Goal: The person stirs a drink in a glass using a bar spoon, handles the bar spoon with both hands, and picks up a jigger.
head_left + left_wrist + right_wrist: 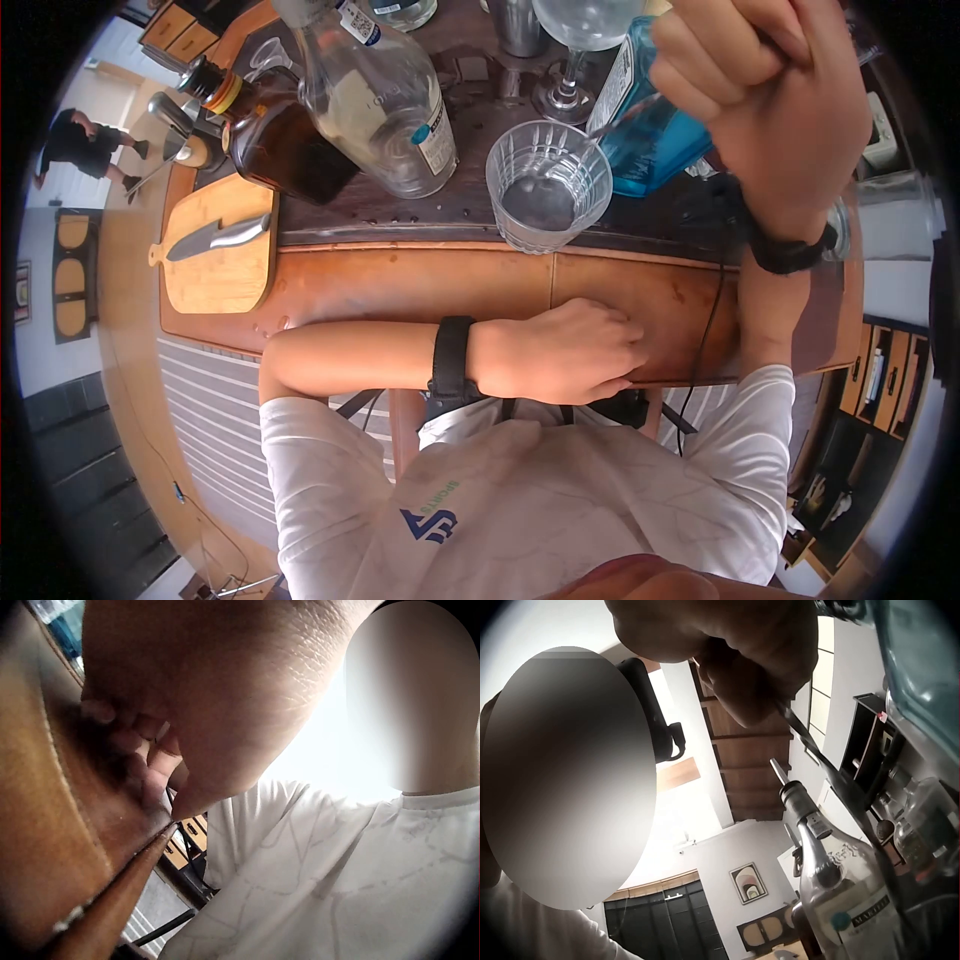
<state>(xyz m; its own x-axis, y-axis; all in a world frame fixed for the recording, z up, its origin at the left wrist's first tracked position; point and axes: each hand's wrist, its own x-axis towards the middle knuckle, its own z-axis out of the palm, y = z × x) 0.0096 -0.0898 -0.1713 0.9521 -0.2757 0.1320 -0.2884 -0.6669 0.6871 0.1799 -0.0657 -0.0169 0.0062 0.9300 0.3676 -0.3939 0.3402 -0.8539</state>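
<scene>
The right hand (772, 112) pinched the twisted stirrer (844, 784) dipped into the glass (545, 235) — a light grip probably suited smooth turning — while the left hand (565, 350), loosely curled, holding nothing, rested on the leather edging (400, 285).

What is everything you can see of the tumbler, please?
The tumbler is clear, seemingly glass, with ridged sides and a round, open rim. It stands upright on the table, beside the blue bottle. A twisted rod held by the right hand reaches into it. I cannot tell whether they touch or whether the tumbler holds liquid.
</scene>
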